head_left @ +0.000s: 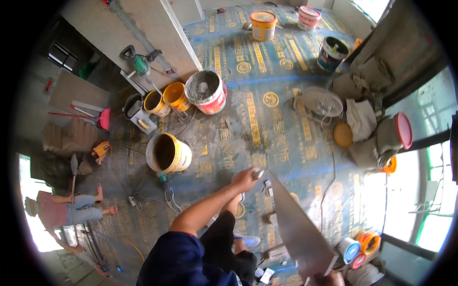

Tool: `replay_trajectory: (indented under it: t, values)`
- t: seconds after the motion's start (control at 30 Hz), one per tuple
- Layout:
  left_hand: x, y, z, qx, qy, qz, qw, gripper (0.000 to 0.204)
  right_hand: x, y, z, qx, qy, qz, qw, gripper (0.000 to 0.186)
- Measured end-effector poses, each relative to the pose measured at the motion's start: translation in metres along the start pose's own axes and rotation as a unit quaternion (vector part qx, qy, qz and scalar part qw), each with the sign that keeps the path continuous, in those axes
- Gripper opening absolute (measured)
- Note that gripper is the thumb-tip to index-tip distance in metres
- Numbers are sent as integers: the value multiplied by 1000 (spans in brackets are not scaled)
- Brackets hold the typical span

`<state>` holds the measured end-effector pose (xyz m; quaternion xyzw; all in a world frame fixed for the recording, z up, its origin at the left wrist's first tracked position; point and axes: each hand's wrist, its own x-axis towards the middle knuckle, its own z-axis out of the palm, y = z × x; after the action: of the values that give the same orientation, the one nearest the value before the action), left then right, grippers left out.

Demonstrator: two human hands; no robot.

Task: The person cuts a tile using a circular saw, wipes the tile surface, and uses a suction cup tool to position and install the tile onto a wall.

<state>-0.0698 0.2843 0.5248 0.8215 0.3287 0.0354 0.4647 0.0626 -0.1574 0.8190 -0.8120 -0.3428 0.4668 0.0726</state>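
A long flat metal blade (296,224) runs diagonally from the middle of the view down to the lower right edge. My left hand (245,178) is closed on its narrow upper end. At the bottom right, my right hand (333,279) grips the wide lower end and is partly cut off by the picture's rim. Beneath the blade lie small tools (268,189) on the printed floor covering (305,143). A yellow bucket with a dark inside (176,157) stands just beyond my left hand.
More buckets (205,102) stand by a wall with a green power mixer (140,64). A fan (317,102) and sacks (360,119) line the right; lidded pails (350,250) sit lower right. A co-worker (52,209) holds a long pole at left. Cables (327,188) cross the floor.
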Motion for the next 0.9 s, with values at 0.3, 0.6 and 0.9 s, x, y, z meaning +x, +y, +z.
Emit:
replay_trajectory:
  t: [0.3,0.6,0.9]
  values:
    - [-111,-145,-164,34,-125,-457,880,55,137,-11,2,-51,-17,21,998,27]
    - [96,-93,-289,-405,-5,-463,788,22,253,-35,-77,-15,-151,183,971,47]
    - [419,-10,-309,-415,-73,-314,851,18,408,-77,-211,-50,9,103,993,46]
